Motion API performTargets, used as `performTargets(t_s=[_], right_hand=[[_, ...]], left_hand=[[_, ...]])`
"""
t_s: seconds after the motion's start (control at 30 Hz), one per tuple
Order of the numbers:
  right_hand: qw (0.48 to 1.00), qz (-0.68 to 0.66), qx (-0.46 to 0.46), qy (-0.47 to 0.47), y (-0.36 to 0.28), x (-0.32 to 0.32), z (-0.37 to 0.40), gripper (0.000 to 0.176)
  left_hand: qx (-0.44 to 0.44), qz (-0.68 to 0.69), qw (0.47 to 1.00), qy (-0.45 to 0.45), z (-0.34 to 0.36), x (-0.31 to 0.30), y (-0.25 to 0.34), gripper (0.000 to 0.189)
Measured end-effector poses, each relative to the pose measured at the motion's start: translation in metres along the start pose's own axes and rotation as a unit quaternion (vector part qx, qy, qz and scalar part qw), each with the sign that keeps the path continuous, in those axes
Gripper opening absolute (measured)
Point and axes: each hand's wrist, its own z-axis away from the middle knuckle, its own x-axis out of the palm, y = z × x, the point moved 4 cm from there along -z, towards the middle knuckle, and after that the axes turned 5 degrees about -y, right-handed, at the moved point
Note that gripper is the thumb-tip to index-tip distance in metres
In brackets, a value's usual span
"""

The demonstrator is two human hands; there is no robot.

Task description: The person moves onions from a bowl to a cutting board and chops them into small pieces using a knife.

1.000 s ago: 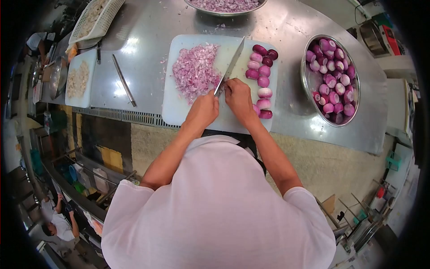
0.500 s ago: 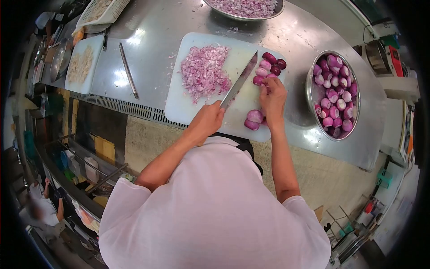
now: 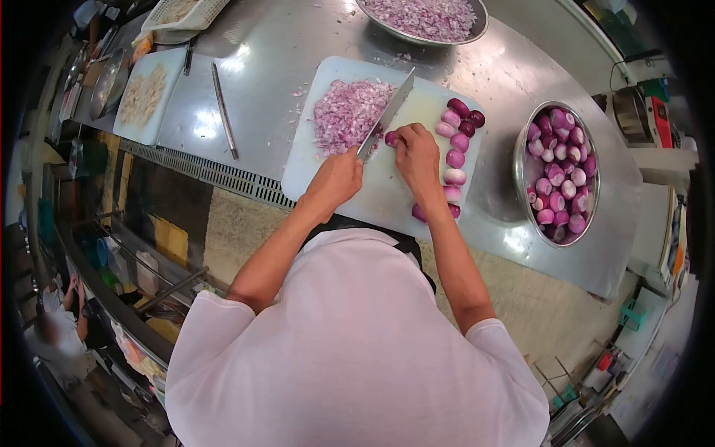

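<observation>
My left hand [image 3: 335,181] is closed around the handle of a knife [image 3: 391,108], its long blade slanting up and right over the white cutting board [image 3: 380,195]. In the fingers of my right hand [image 3: 418,160] is a small purple onion [image 3: 391,138], just right of the blade; the fingers partly hide it. A heap of chopped onion [image 3: 344,112] lies left of the knife. Along the board's right side runs a line of peeled onions [image 3: 455,158], several of them showing pale cut ends.
To the right stands a steel bowl [image 3: 519,167] of peeled onions. Another bowl [image 3: 428,39] at the back holds chopped onion. A metal rod [image 3: 223,112], a second board [image 3: 167,100] with pale pieces and a white basket [image 3: 205,13] are at the left. A person [image 3: 67,328] is at far left.
My right hand has moved left from the onions at the board's right side, bringing an onion beside the blade. The knife has shifted slightly up and left. More onions now show along the right side.
</observation>
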Motion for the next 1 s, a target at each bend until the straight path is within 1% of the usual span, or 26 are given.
performTargets(t_s=[0.03,0.1,0.13,0.2,0.3,0.33,0.4,0.47,0.53,0.6,0.63,0.7,0.73,0.77,0.83,0.87,0.93,0.97,1.0], right_hand=[[1.000,0.002,-0.002,0.003,-0.001,-0.001,-0.006,0.009],[0.998,0.042,0.000,-0.048,0.000,0.000,-0.005,0.012],[0.998,0.041,0.000,-0.046,-0.001,0.001,-0.007,0.012],[0.993,0.091,-0.001,-0.069,-0.002,0.005,-0.009,0.017],[0.991,0.097,-0.011,-0.095,-0.003,0.003,-0.010,0.021],[0.991,0.099,-0.007,-0.093,-0.001,0.002,-0.009,0.021],[0.994,0.083,-0.007,-0.077,-0.002,0.004,-0.008,0.021],[0.994,0.075,-0.004,-0.074,-0.003,0.005,-0.009,0.020],[0.995,0.076,-0.003,-0.070,0.001,0.003,-0.007,0.019],[0.997,0.066,-0.017,-0.048,0.001,0.004,-0.005,0.018],[0.997,0.064,-0.018,-0.042,-0.001,0.004,-0.009,0.018],[0.996,0.069,0.005,-0.062,-0.002,0.002,-0.006,0.017],[0.996,0.069,0.008,-0.064,0.000,0.003,-0.002,0.017],[0.997,0.063,-0.003,-0.053,0.001,0.005,-0.002,0.017],[0.998,0.058,-0.014,-0.038,0.004,0.005,-0.001,0.016],[0.998,0.053,-0.006,-0.037,0.005,0.006,-0.001,0.016],[0.998,0.047,0.006,-0.034,0.005,0.006,-0.003,0.016],[0.998,0.053,0.000,-0.027,0.005,0.006,-0.002,0.015],[0.998,0.060,-0.007,-0.022,0.005,0.006,0.000,0.015]], left_hand=[[0.003,0.000,1.000,0.002,0.001,-0.006,0.005,0.022],[-0.017,0.022,1.000,-0.007,0.015,-0.014,0.015,0.022],[-0.016,0.020,1.000,-0.006,0.013,-0.008,0.013,0.022],[0.013,0.010,1.000,0.015,0.009,0.005,0.008,0.020],[0.016,0.008,1.000,0.000,0.011,0.004,0.005,0.020],[0.019,0.008,1.000,-0.004,0.013,0.005,0.009,0.020],[-0.035,0.044,0.998,-0.017,0.019,0.003,0.007,0.021],[-0.020,0.036,0.999,-0.011,0.007,0.007,0.000,0.019],[0.002,0.034,0.999,-0.002,0.005,0.001,0.012,0.016],[-0.061,0.077,0.994,-0.044,0.015,-0.010,0.017,0.015],[-0.059,0.072,0.995,-0.042,0.013,-0.009,0.017,0.015],[0.006,0.044,0.999,-0.008,0.011,0.005,0.019,0.015],[-0.031,0.054,0.997,-0.041,0.003,0.012,0.013,0.016],[-0.031,0.056,0.997,-0.043,0.005,0.012,0.009,0.016],[-0.034,0.053,0.996,-0.060,0.007,-0.004,0.014,0.019],[-0.031,0.049,0.997,-0.060,0.008,0.000,0.011,0.019],[0.034,0.016,0.999,0.020,0.014,0.007,0.013,0.019],[0.033,0.016,0.999,0.016,0.010,0.012,0.008,0.019],[0.001,0.031,0.999,-0.014,0.003,0.013,0.009,0.019]])
